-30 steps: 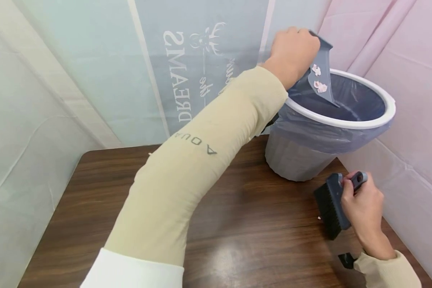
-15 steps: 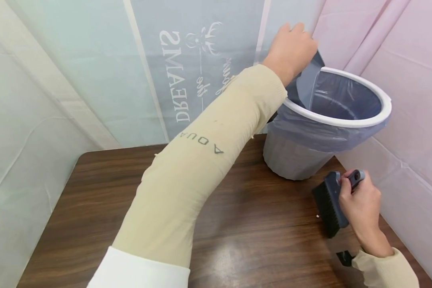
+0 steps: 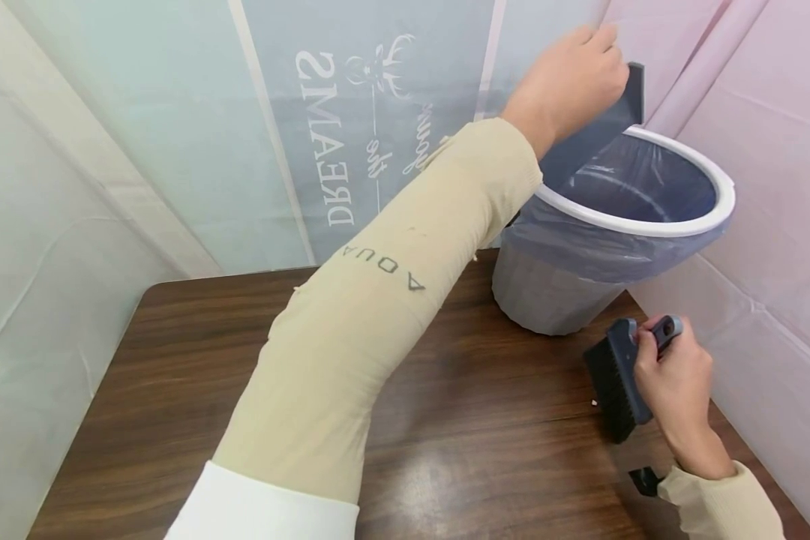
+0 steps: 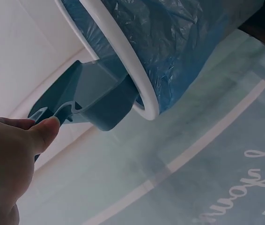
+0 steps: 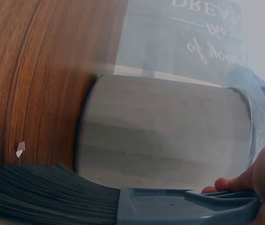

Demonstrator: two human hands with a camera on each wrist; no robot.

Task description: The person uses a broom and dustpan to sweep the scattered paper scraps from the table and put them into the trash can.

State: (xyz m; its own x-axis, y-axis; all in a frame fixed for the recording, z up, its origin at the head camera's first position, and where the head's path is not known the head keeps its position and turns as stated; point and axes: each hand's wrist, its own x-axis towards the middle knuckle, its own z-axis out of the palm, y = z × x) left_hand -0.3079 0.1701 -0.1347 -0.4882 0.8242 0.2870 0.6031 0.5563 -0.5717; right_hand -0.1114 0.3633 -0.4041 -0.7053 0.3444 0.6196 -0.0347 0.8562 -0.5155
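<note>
My left hand [image 3: 570, 82] grips the handle of a dark grey dustpan [image 3: 601, 139] above the bin's left rim. In the left wrist view the thumb pinches the handle, and the dustpan [image 4: 106, 91] reaches in past the white rim. No scraps show on its visible surface. Low on the right, my right hand [image 3: 678, 382] holds a hand brush [image 3: 621, 382] by its handle, dark bristles toward the table. A small pale scrap [image 5: 20, 149] lies on the wood beside the bristles [image 5: 53, 194]. The pan's lower edge inside the bin is hidden in the head view.
A grey bin [image 3: 547, 296] with a white rim and bluish liner stands at the back right of the brown wooden table [image 3: 486, 420]. Printed sheeting [image 3: 378, 150] hangs behind it, and pale sheeting [image 3: 776, 247] rises on the right. A black strap end [image 3: 644, 481] hangs by the right sleeve.
The dustpan has turned over the bin; pale scraps seen on it a second ago no longer show. My left hand has shifted slightly right and up. The right hand and brush have barely moved.
</note>
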